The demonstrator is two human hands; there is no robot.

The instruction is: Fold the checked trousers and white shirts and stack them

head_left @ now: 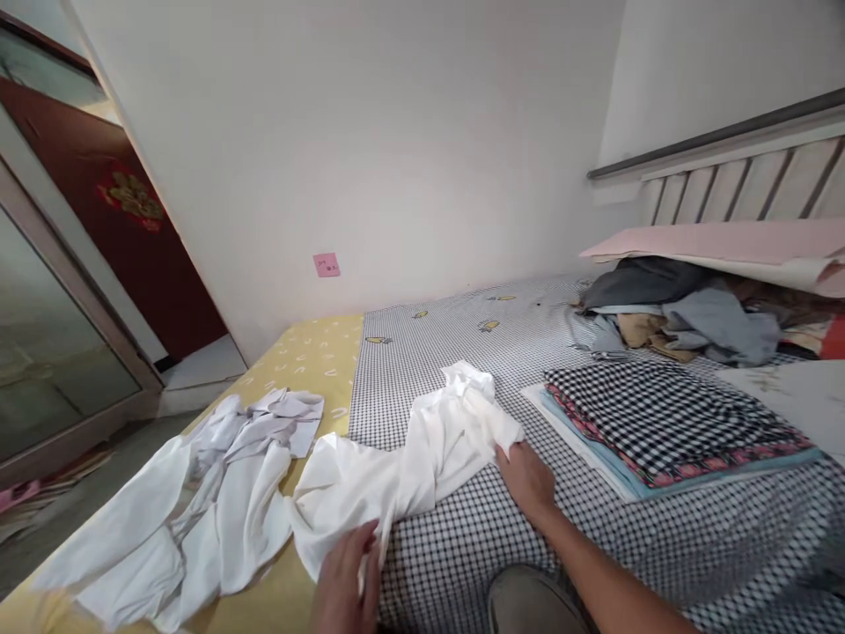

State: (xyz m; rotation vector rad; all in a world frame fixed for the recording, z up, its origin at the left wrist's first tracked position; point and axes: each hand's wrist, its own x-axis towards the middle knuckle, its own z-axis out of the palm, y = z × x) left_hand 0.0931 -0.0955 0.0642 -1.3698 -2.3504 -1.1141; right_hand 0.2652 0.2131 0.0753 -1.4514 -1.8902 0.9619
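A crumpled white garment [422, 458] lies across the bed in front of me, its cloth gathered in loose folds. Its right end is pinched in my right hand [528, 480], near the middle of the bed. At the near edge of the same garment, my left hand [348, 572] has its fingers closed on the cloth; the hand is partly cut off by the bottom of the view. Close on the left lies a heap of white and pale grey clothes [224, 502], touching or nearly touching the garment.
On the right, a folded stack of cloths with a black-and-white checked top [673, 414] rests on the checked bedsheet [449, 546]. Behind it are jumbled dark and grey clothes [713, 317] under a pink board-like sheet [719, 242]. A wall [422, 158] bounds the bed's far side.
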